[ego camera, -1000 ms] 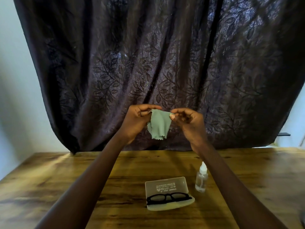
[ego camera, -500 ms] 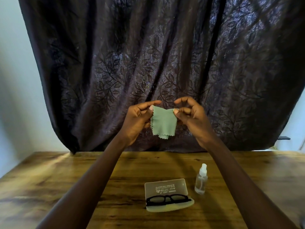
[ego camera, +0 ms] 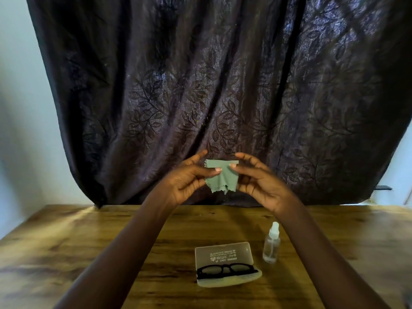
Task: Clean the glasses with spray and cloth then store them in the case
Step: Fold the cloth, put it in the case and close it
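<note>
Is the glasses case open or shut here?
Open. The case has its lid tilted back, printed inside showing, and the black glasses lie in its lower half.

We now hold the cloth (ego camera: 223, 177) flatter and wider between left hand (ego camera: 189, 182) and right hand (ego camera: 262, 182), both less curled than before.

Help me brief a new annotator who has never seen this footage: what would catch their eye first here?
Most striking is the small green cloth, pinched between the left hand and right hand, held up in front of a dark leaf-patterned curtain. Below, on the wooden table, black glasses lie in an open pale case, with a clear spray bottle standing just to its right.
</note>
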Motion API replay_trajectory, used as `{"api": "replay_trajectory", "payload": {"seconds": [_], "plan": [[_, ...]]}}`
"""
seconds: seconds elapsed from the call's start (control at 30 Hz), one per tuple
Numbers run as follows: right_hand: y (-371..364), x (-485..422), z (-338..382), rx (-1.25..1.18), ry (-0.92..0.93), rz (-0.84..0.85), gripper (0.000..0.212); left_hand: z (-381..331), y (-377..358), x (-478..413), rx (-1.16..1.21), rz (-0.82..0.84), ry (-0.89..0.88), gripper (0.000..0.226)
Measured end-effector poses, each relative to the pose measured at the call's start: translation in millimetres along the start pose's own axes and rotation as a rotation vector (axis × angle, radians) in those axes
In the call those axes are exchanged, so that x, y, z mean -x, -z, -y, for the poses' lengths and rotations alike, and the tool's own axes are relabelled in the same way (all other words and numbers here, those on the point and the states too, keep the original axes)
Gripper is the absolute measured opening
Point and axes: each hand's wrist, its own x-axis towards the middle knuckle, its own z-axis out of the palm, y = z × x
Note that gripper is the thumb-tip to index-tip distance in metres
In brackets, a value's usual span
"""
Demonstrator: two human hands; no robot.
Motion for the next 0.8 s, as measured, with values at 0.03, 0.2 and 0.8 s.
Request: {"api": "replay_trajectory", "payload": {"seconds": [0.03,0.2,0.8], "plan": [[2,0,-1,-0.004,0.0,0.023,0.045,-1,1,0,-0.003,0.002,0.0,0.08],[5,1,-1,0.108,0.212,0.067,0.074,-4,3,4,-0.279,0.033,-0.323,0.104],[6,10,5,0.341,0.655,0.081,0.027,-7,-7,17,-0.449,-0.023,-0.552,0.034]]}}
